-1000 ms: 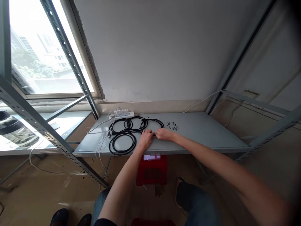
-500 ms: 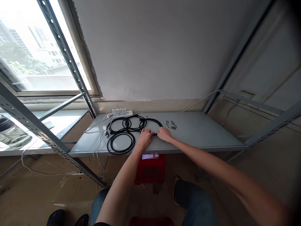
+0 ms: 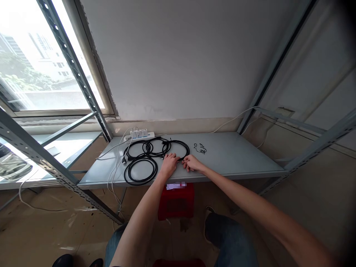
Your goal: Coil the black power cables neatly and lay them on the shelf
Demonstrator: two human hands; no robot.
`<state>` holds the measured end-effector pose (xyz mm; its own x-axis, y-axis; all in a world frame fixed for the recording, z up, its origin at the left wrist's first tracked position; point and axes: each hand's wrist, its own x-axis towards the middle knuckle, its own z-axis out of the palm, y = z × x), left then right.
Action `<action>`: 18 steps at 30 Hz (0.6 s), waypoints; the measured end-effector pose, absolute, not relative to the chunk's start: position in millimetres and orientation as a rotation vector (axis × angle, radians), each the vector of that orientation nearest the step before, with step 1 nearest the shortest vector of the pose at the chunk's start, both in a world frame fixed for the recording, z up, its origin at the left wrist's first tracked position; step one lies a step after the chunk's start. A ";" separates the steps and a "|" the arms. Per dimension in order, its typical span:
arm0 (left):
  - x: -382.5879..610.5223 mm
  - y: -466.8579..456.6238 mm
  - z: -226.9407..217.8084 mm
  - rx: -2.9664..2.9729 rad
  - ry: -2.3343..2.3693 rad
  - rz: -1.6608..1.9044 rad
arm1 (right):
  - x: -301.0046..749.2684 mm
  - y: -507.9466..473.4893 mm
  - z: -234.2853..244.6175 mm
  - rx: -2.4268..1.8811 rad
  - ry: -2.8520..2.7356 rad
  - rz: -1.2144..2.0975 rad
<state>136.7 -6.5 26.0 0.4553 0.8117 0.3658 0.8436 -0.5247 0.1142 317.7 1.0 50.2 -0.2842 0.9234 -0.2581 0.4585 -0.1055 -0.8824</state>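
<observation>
Several black cables lie coiled in loops on the grey shelf [image 3: 236,157]. At the near side of the right-hand cable coil [image 3: 187,145], my left hand [image 3: 170,163] has its fingers curled over the cable. Close beside it, my right hand [image 3: 191,163] is closed with its fingertips pinched at the coil's lower edge; what sits between them is too small to make out. Another cable coil [image 3: 141,169] rests at the shelf's front left, apart from my hands. Short black ties [image 3: 200,149] lie loose to the right of the coils.
A white power strip [image 3: 143,135] with plugs stands against the back wall, and white cords [image 3: 111,174] hang over the front edge. Metal uprights [image 3: 69,55] frame the shelf. Below it is a red stool [image 3: 175,204]. Dark shoes [image 3: 63,260] show at lower left.
My right hand has shifted from gripping the coil's right side down to its near edge, fingers now pinched. My left hand stays on the coil. The view has moved slightly.
</observation>
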 end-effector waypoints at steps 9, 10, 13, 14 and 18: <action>136.9 -6.1 25.3 -2.611 -1.504 -0.581 | 329.4 11.8 56.6 -1.470 -2.103 1.298; 137.0 -6.1 25.1 -2.611 -1.502 -0.586 | 328.5 10.1 59.7 -1.486 -2.179 1.208; 137.0 -6.5 24.9 -2.603 -1.501 -0.606 | 321.5 2.9 69.2 -1.577 -2.479 0.633; 137.0 -6.8 25.0 -2.598 -1.505 -0.612 | 318.2 0.6 71.9 -1.592 -2.579 0.388; 136.9 -7.7 25.5 -2.596 -1.513 -0.615 | 307.9 -4.1 78.6 -1.509 -2.908 -0.197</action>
<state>136.9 -7.7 25.5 0.4336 0.8192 0.3754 0.8489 -0.5111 0.1346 307.9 -4.1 78.6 -0.5696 0.8190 -0.0693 0.8021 0.5723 0.1705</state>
